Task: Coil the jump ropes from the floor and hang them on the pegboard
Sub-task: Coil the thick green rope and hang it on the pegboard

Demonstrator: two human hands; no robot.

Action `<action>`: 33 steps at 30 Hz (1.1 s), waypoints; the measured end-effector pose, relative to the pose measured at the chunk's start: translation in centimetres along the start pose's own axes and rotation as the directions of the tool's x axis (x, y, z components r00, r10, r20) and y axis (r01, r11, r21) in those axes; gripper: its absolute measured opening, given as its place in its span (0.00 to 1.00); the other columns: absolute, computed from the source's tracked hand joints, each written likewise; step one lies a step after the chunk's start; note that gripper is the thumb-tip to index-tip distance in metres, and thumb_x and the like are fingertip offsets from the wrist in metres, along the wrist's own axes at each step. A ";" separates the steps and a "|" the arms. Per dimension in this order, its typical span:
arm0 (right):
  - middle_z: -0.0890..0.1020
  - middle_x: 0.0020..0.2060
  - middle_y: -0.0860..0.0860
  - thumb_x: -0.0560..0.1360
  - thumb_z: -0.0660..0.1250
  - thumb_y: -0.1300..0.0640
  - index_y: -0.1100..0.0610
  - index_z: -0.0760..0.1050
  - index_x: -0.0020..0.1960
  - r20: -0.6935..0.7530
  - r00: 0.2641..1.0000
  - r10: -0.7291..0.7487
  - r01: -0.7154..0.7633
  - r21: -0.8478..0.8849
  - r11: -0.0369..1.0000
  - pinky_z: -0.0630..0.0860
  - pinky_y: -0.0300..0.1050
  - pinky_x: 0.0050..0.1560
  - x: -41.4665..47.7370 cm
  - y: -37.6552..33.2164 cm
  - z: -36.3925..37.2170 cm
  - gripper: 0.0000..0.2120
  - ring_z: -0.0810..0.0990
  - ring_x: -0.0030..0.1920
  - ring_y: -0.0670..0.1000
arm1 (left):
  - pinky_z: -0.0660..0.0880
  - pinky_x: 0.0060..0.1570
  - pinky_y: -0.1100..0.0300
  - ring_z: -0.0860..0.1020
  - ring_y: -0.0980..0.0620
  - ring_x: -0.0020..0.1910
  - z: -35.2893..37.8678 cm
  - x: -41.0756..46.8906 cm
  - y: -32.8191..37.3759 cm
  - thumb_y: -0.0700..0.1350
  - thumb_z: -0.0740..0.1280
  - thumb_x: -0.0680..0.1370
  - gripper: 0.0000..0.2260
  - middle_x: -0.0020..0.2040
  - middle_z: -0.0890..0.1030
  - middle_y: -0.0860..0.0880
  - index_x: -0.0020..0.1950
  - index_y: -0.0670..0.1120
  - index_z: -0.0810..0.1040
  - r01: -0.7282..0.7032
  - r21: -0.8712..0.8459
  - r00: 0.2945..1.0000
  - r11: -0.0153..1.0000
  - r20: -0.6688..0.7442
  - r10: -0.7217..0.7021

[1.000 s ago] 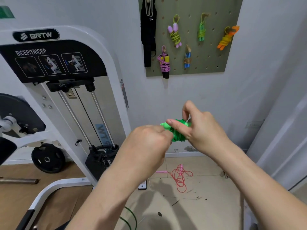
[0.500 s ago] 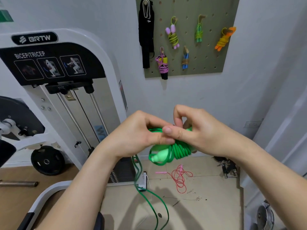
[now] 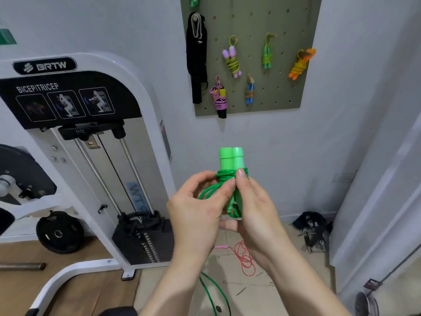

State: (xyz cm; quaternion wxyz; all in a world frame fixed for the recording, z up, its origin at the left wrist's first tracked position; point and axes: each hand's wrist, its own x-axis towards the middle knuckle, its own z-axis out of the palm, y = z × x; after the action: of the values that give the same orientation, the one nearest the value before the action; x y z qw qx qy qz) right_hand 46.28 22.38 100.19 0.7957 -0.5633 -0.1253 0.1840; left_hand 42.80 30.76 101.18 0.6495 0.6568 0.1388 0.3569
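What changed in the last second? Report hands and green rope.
The bright green plastic jump rope was turned from lying sideways to handles upright, cord wound round them. Left hand and right hand still grip it. The thin pink rope on the floor and the olive pegboard are unchanged.

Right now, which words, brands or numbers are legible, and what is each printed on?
"BRTW": black badge atop the white weight machine.
"BICEP/TRICEP": black exercise panel below it.
Blue lettering lower on the machine: blurred, unreadable.
Side sticker: too small to read.
Pegboard: no text seen.
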 end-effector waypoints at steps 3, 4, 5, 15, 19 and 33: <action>0.74 0.29 0.56 0.76 0.60 0.40 0.62 0.74 0.49 -0.083 0.991 -0.102 0.103 0.005 0.995 0.59 0.34 0.21 0.4 0.5 -0.7 0.23 0.65 0.22 0.47 | 0.76 0.37 0.67 0.83 0.56 0.36 -0.5 0.1 -0.1 0.38 0.77 0.65 0.09 0.37 0.86 0.49 0.43 0.45 0.83 0.071 -0.058 0.991 0.996 0.114 -0.064; 0.72 0.27 0.55 0.74 0.60 0.38 0.62 0.75 0.49 -0.040 0.994 -0.099 0.101 0.034 0.994 0.55 0.33 0.21 0.6 0.1 -1.3 0.25 0.62 0.21 0.46 | 0.75 0.35 0.67 0.82 0.55 0.33 -1.1 0.4 0.1 0.39 0.76 0.64 0.08 0.36 0.85 0.49 0.42 0.45 0.84 0.092 -0.063 0.979 0.994 0.186 -0.079; 0.71 0.27 0.55 0.72 0.61 0.37 0.62 0.76 0.49 0.042 0.996 -0.079 0.076 0.077 0.994 0.52 0.32 0.20 0.7 -0.2 -2.1 0.26 0.60 0.20 0.45 | 0.72 0.29 0.67 0.78 0.55 0.28 -1.9 0.9 0.2 0.40 0.76 0.62 0.08 0.34 0.84 0.48 0.41 0.44 0.85 0.119 -0.074 0.960 0.990 0.263 -0.095; 0.78 0.31 0.50 0.73 0.72 0.49 0.58 0.78 0.50 0.753 0.557 0.351 0.217 -0.540 0.813 0.66 0.35 0.24 0.7 -6.0 -4.4 0.12 0.71 0.25 0.44 | 0.70 0.35 0.58 0.73 0.50 0.37 -6.7 4.4 1.4 0.29 0.68 0.74 0.13 0.37 0.79 0.43 0.44 0.46 0.84 0.007 0.463 0.311 0.886 0.841 -0.442; 0.83 0.37 0.52 0.74 0.70 0.45 0.53 0.79 0.53 0.583 0.604 0.544 0.494 -0.809 0.319 0.75 0.45 0.39 0.1 -7.2 -2.3 0.13 0.79 0.36 0.50 | 0.72 0.38 0.58 0.71 0.57 0.34 -4.7 4.4 3.4 0.39 0.66 0.77 0.05 0.34 0.77 0.51 0.44 0.43 0.82 -0.478 0.627 0.293 0.616 0.774 -0.561; 0.78 0.33 0.47 0.73 0.58 0.33 0.48 0.73 0.51 0.270 0.928 -0.255 0.301 -0.949 0.092 0.69 0.48 0.36 -0.4 -2.3 -3.8 0.20 0.77 0.38 0.54 | 0.75 0.50 0.57 0.80 0.53 0.49 -2.3 2.2 4.3 0.50 0.68 0.76 0.08 0.47 0.85 0.52 0.51 0.52 0.85 -0.467 0.705 0.864 0.534 0.491 0.107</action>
State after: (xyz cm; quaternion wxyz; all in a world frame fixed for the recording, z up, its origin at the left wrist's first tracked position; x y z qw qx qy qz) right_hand 47.82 18.25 101.05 0.2557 -0.9041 -0.3318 -0.0849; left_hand 41.71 33.41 105.67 0.2246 0.9484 0.0402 0.2203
